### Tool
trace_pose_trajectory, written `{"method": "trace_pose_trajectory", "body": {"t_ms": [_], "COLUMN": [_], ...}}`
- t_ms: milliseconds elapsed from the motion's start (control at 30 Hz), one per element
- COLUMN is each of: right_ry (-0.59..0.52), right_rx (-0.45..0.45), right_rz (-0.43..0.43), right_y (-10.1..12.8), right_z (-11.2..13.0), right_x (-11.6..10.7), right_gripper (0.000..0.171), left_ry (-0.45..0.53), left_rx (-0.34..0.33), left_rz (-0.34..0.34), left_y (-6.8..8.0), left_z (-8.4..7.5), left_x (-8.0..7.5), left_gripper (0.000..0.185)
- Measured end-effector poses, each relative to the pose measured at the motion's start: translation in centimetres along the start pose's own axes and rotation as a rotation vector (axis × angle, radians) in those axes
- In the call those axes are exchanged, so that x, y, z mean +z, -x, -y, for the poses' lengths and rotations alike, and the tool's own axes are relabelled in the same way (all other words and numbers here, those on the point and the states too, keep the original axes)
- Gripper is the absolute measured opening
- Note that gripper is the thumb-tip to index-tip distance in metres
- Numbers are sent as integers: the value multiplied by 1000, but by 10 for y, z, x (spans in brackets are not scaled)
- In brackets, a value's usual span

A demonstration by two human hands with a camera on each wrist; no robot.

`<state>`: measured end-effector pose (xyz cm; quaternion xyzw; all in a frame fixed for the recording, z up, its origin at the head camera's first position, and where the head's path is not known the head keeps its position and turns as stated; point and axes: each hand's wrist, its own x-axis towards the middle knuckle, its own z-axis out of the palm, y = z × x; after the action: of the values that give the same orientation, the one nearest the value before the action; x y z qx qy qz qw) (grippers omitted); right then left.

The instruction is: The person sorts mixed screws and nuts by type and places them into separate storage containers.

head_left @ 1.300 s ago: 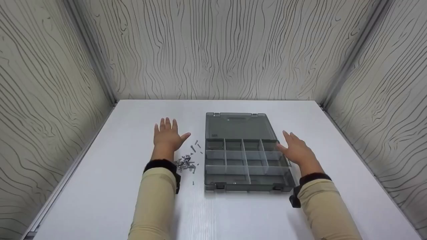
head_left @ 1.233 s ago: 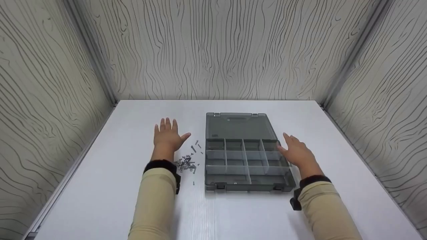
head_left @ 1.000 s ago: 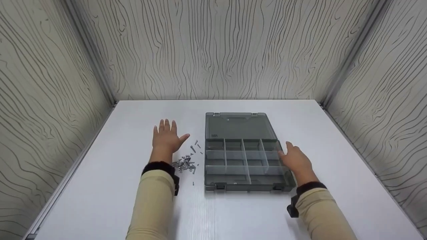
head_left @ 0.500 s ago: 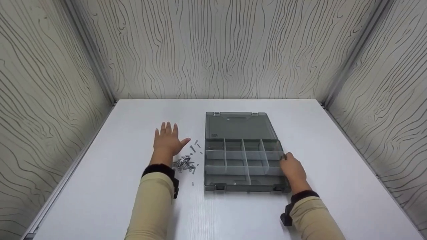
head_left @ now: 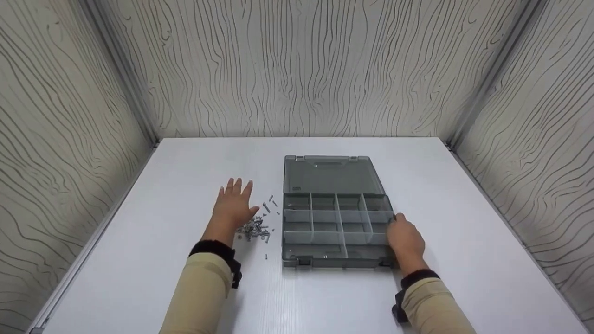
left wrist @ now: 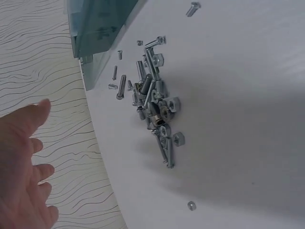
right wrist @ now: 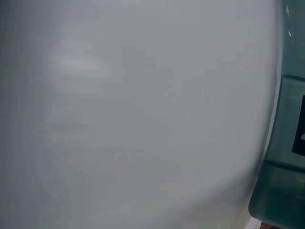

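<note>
A smoky grey compartment box (head_left: 342,236) lies on the table with its lid (head_left: 332,175) laid back flat. My right hand (head_left: 406,236) grips its right side wall, fingers curled at the edge. In the right wrist view only a corner of the box (right wrist: 286,143) shows and most of the hand is hidden. My left hand (head_left: 232,207) hovers palm down with fingers spread, holding nothing. Near its thumb lies a pile of bolts and nuts (head_left: 255,227). The left wrist view shows the pile of metal bolts and nuts (left wrist: 152,95) close up, with my left fingers (left wrist: 43,171) apart from it.
Several loose screws (head_left: 266,207) lie between the pile and the box, and one small screw (head_left: 266,256) sits nearer the front. The white table (head_left: 297,301) is enclosed by wood-grain panels (head_left: 297,69) at the back and both sides.
My right hand has come down and toward me onto the box's right edge, its fingers curling there. My left hand has drawn back a little toward the pile, fingers still spread.
</note>
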<state>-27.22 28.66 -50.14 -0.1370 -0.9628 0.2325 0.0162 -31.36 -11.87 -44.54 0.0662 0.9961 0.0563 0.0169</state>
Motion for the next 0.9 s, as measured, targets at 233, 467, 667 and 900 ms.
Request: {"method": "trace_pose_trajectory", "body": {"t_ms": [233,467,667,900], "right_ry": [3,12,11,29], "right_rx": [-15,-17,-11,2], "right_rz": [-35,-44,-39,-31], "right_y": [2,1,0,-1], "right_z": [-1,2,1,0], "right_x": [0,2,3,4], "right_gripper": [41,40,42,43], "left_ry": [-11,15,13,-44], "left_rx": [72,123,181,159], "left_rz": [-37,-14,-34,4], "left_y": [6,13,15,16], "left_z": [5,6,2,-5], "left_x": [24,41,50,60], "left_gripper": [47,23,11,8]}}
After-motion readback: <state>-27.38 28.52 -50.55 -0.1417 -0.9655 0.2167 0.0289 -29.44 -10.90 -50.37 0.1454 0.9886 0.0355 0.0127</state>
